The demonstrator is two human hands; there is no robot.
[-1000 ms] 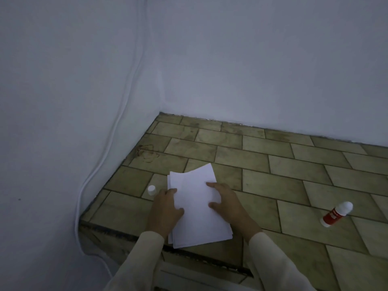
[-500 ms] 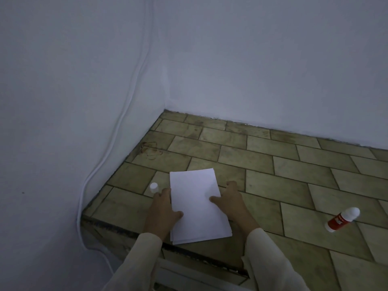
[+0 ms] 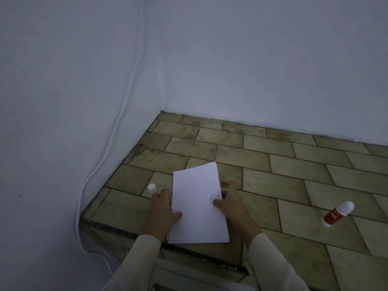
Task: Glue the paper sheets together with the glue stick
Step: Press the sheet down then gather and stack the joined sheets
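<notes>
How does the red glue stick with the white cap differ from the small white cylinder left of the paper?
The red, white-capped glue stick lies on its side; the small white cylinder stands upright. The glue stick sits alone, far right of the white paper stack; the cylinder is just left of it, by the left hand. The glue stick's body is red; the cylinder is all white. Both rest on the tiled counter, unheld.
</notes>
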